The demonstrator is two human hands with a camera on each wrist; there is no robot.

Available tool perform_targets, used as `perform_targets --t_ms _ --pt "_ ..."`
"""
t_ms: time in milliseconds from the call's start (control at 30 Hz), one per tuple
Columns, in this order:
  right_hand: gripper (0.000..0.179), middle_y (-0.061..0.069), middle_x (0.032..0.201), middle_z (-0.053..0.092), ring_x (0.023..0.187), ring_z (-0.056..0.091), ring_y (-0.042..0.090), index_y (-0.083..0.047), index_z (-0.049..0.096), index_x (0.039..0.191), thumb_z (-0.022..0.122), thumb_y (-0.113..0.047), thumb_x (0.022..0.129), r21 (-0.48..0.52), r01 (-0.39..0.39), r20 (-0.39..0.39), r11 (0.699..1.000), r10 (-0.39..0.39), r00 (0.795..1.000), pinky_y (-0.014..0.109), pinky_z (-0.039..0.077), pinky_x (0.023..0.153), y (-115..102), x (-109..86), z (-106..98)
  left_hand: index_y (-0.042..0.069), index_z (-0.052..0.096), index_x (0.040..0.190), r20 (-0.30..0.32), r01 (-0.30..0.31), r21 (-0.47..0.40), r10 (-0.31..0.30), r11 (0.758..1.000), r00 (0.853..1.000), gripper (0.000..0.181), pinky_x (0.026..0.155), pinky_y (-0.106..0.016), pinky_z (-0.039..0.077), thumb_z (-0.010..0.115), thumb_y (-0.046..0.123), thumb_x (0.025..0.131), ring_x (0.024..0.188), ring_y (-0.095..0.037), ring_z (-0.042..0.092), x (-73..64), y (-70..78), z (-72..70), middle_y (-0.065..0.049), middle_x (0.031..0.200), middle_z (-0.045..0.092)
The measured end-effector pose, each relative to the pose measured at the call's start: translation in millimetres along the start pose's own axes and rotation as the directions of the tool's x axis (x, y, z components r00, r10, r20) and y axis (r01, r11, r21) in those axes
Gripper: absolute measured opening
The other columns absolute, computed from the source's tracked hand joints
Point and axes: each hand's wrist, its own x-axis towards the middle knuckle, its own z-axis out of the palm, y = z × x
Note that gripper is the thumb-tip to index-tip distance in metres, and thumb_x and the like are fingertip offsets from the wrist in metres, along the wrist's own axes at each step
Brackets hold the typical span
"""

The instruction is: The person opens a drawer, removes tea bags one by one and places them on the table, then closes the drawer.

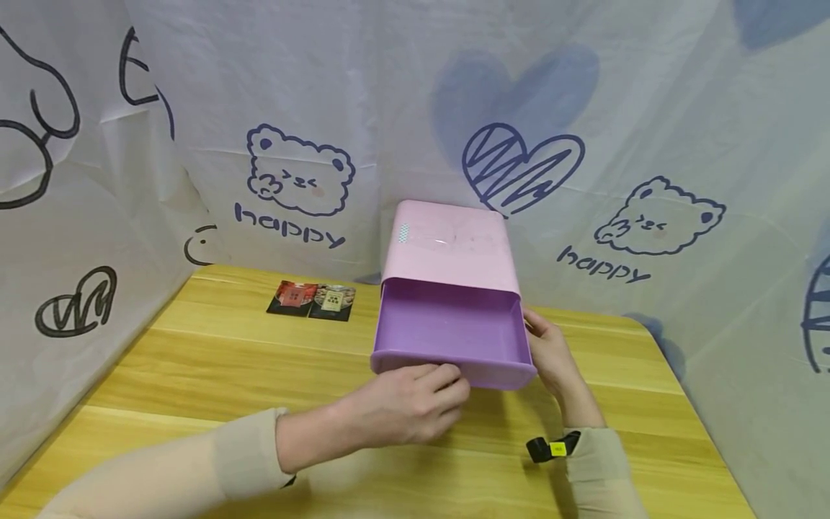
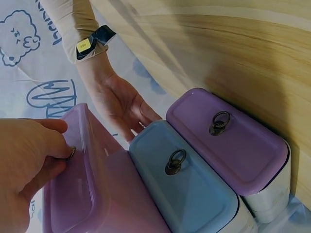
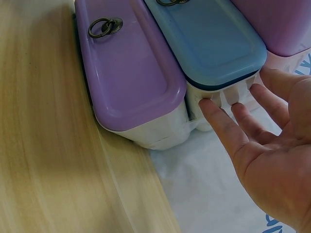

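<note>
A pink drawer box (image 1: pixel 454 245) stands on the table, its purple top drawer (image 1: pixel 499 373) pulled out with no contents visible inside. At the drawer's front, my left hand (image 1: pixel 415 404) pinches the ring pull (image 2: pixel 71 154), which is mostly hidden by the fingers. My right hand (image 1: pixel 551 353) is at the box's right side, its extended fingers (image 3: pixel 221 121) touching the pale side wall beside the middle drawer. Below the top drawer, the blue middle drawer (image 2: pixel 184 179) and purple bottom drawer (image 2: pixel 233 141) are closed, each with a metal ring pull.
Two small packets, one with red (image 1: pixel 292 298) and one with a pale label (image 1: pixel 332 303), lie at the back left of the wooden table (image 1: pixel 227 360). A printed white curtain (image 1: pixel 402 86) hangs behind the box and along both sides.
</note>
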Motion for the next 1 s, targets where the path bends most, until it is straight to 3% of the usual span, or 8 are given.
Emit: perform_targets --t_ms 333,633,867,1000 --pt "0.051 0.026 0.157 0.044 0.117 0.061 0.012 0.005 0.040 0.155 0.052 -0.007 0.107 -0.007 0.013 -0.002 1.000 -0.013 1.000 0.021 0.055 0.092 0 0.5 0 0.014 0.071 0.095 -0.042 0.022 -0.024 -0.023 0.999 0.999 0.024 0.086 -0.024 0.054 0.048 0.010 0.100 0.098 -0.019 0.060 2.2 -5.4 0.7 -0.002 0.104 0.063" --pt "0.051 0.026 0.158 0.042 0.128 0.056 0.021 0.005 0.040 0.155 0.051 -0.005 0.107 0.005 0.019 0.002 1.000 -0.019 1.000 0.021 0.054 0.094 2 0.3 0 0.016 0.072 0.095 -0.023 0.045 -0.034 -0.046 0.998 0.999 0.024 0.089 -0.023 0.055 0.050 0.007 0.099 0.101 -0.018 0.061 3.0 -9.6 6.3 -0.001 0.105 0.064" --pt "0.051 0.030 0.155 0.044 0.112 0.060 0.003 0.008 0.041 0.154 0.051 0.000 0.104 0.003 0.036 -0.003 0.999 -0.036 0.999 0.020 0.054 0.092 3 -0.2 0 0.014 0.070 0.091 -0.046 0.063 -0.058 -0.066 0.996 0.997 0.023 0.085 -0.023 0.054 0.050 0.006 0.098 0.098 -0.019 0.060 5.8 -12.6 11.9 -0.002 0.103 0.063" --pt "0.051 0.030 0.153 0.046 0.118 0.058 0.007 0.008 0.042 0.153 0.052 -0.001 0.104 0.003 0.035 -0.015 0.999 -0.035 0.999 0.019 0.053 0.093 3 -0.1 1 0.014 0.069 0.088 -0.049 0.080 -0.078 -0.084 0.994 0.995 0.021 0.085 -0.022 0.055 0.052 0.007 0.097 0.097 -0.018 0.060 6.3 -15.3 14.0 -0.002 0.103 0.063"
